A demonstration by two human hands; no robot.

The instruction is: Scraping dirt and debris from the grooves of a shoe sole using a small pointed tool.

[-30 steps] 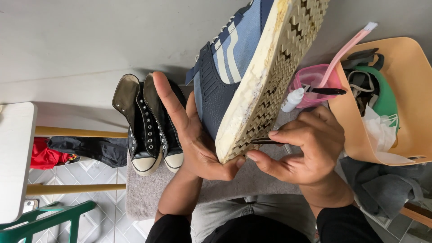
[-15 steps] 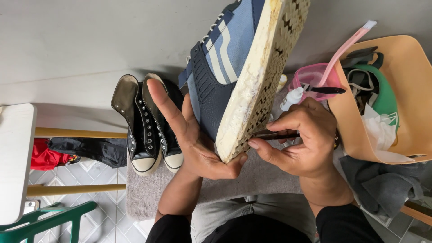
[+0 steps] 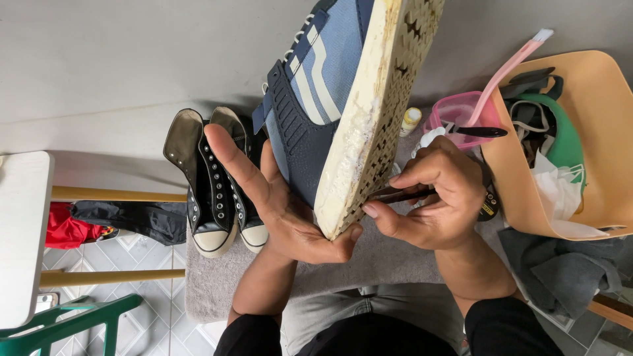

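A blue sneaker [image 3: 316, 99] with pale stripes is held up on edge, its dirty cream sole [image 3: 376, 118] facing right. My left hand [image 3: 277, 204] cups the heel end from below and the left, fingers spread along the upper. My right hand [image 3: 435, 198] pinches a thin dark tool [image 3: 389, 195] whose tip touches the sole's tread near the heel.
A pair of black high-top sneakers [image 3: 214, 178] stands on a grey mat [image 3: 211, 283] to the left. To the right, a tan basket [image 3: 593, 132] holds green and white items; a pink tub [image 3: 461, 109] with a pink brush [image 3: 508, 69] sits beside it. A white table [image 3: 20, 231] and green chair [image 3: 66, 323] are at far left.
The sneaker has shifted slightly left and lower. My right hand has moved down along the sole toward the heel with the tool.
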